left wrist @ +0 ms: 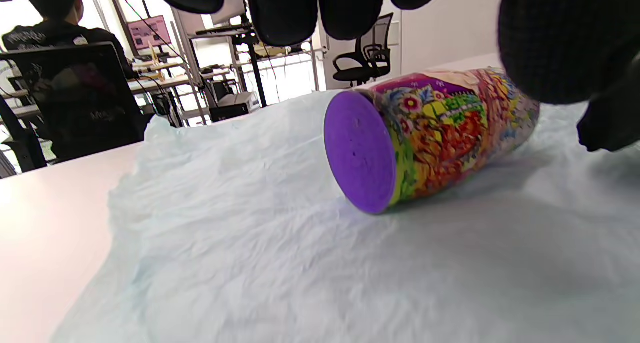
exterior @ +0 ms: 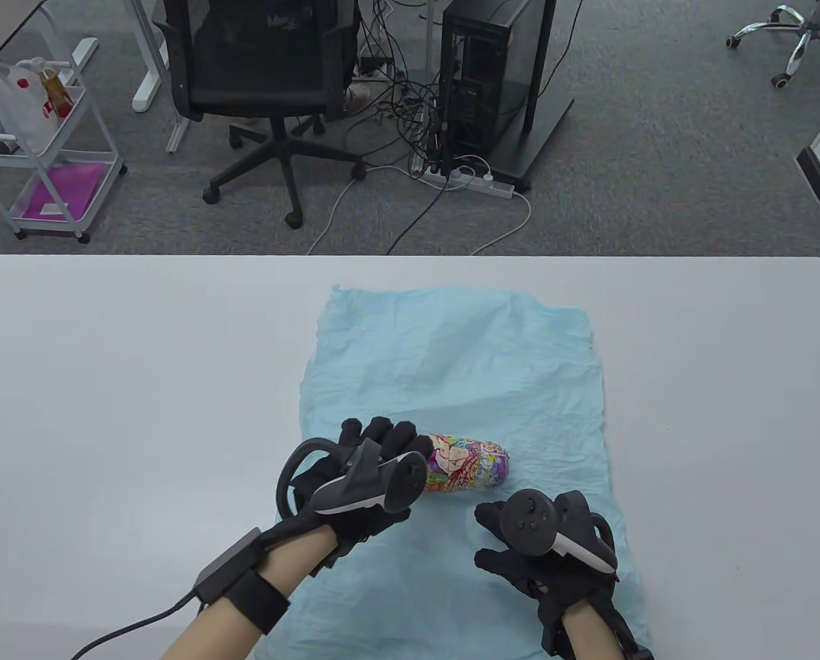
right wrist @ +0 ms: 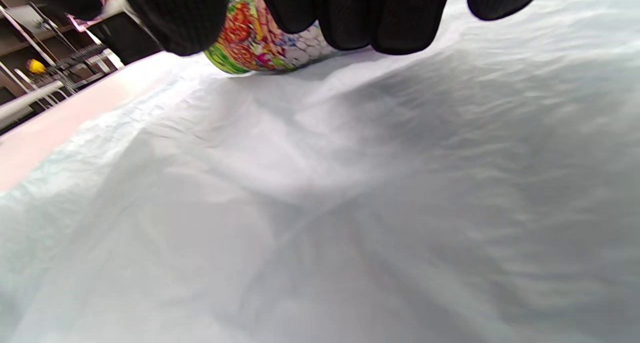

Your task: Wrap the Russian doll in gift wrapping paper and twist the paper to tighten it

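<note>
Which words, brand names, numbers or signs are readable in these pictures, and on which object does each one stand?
Nothing can be read with certainty.
Black office chair: pale lettering on its backrest, too blurred to read.
The same faint lettering shows in the left wrist view, also illegible.
Bottles on the white cart: red labels, too small to read.
Russian doll: painted flowers only, no text visible.
Wrapping paper: plain, no print.

Table view looks down from above the near edge; both wrist views sit low, close over the paper (exterior: 451, 357), sharing the doll (left wrist: 440, 133).
</note>
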Available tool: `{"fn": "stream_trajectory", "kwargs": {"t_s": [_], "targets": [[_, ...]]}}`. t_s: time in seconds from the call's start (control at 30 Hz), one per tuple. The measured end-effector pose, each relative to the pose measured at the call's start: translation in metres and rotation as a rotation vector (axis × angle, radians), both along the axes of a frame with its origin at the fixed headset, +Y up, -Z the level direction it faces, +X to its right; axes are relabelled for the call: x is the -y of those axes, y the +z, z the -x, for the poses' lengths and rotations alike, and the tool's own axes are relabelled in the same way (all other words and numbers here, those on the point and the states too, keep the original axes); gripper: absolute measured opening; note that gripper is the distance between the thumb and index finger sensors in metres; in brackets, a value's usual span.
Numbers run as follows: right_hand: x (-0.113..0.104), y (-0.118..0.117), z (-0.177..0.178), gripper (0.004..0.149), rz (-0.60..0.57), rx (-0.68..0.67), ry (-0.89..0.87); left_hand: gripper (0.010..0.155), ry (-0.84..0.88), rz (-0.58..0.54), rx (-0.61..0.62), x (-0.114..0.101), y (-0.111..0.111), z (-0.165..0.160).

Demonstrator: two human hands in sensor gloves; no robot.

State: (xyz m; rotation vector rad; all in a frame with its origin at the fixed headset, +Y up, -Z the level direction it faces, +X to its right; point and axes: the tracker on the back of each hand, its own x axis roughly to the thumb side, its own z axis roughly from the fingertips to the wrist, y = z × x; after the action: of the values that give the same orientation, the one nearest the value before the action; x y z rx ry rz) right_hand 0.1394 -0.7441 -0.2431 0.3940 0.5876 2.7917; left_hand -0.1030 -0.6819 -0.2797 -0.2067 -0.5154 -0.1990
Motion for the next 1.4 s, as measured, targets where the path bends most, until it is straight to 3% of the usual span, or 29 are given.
{"fn": "stream_trajectory", "kwargs": {"t_s": [0.17, 0.33, 0.47, 0.57, 0.73, 0.87, 1.0, 1.2, 1.33, 1.4], "targets": [[0.005, 0.006, -0.03, 0.061, 0.093, 0.07, 0.051, 0.085, -0.129, 0.134, 0.029, 0.03, 0.021, 0.043], [0.008, 0.014, -0.055, 0.062, 0.124, 0.097, 0.131, 0.084, -0.186, 0.271, 0.024, 0.067, 0.022, 0.072], [0.009, 0.026, -0.071, 0.067, 0.04, 0.034, 0.409, 0.087, -0.163, 0.326, 0.031, 0.078, 0.022, 0.082], [0.016, 0.036, -0.082, 0.074, 0.075, -0.061, 0.485, 0.093, -0.161, 0.375, 0.043, 0.081, 0.022, 0.085], [0.027, 0.046, -0.095, 0.084, 0.073, -0.08, 0.534, 0.105, -0.218, 0.466, 0.061, 0.088, 0.022, 0.089], [0.027, 0.045, -0.096, 0.084, 0.074, -0.073, 0.511, 0.106, -0.196, 0.428, 0.063, 0.092, 0.023, 0.091], [0.028, 0.045, -0.097, 0.08, 0.023, -0.078, 0.468, 0.096, -0.115, 0.366, 0.05, 0.091, 0.022, 0.093], [0.029, 0.04, -0.103, 0.06, 0.015, -0.015, 0.346, 0.066, 0.068, 0.286, -0.009, 0.093, 0.019, 0.096], [0.029, 0.036, -0.1, 0.038, -0.036, 0.002, 0.345, 0.05, 0.176, 0.237, -0.05, 0.096, 0.019, 0.096], [0.029, 0.034, -0.098, 0.036, -0.062, 0.008, 0.318, 0.042, 0.203, 0.21, -0.063, 0.097, 0.019, 0.096]]}}
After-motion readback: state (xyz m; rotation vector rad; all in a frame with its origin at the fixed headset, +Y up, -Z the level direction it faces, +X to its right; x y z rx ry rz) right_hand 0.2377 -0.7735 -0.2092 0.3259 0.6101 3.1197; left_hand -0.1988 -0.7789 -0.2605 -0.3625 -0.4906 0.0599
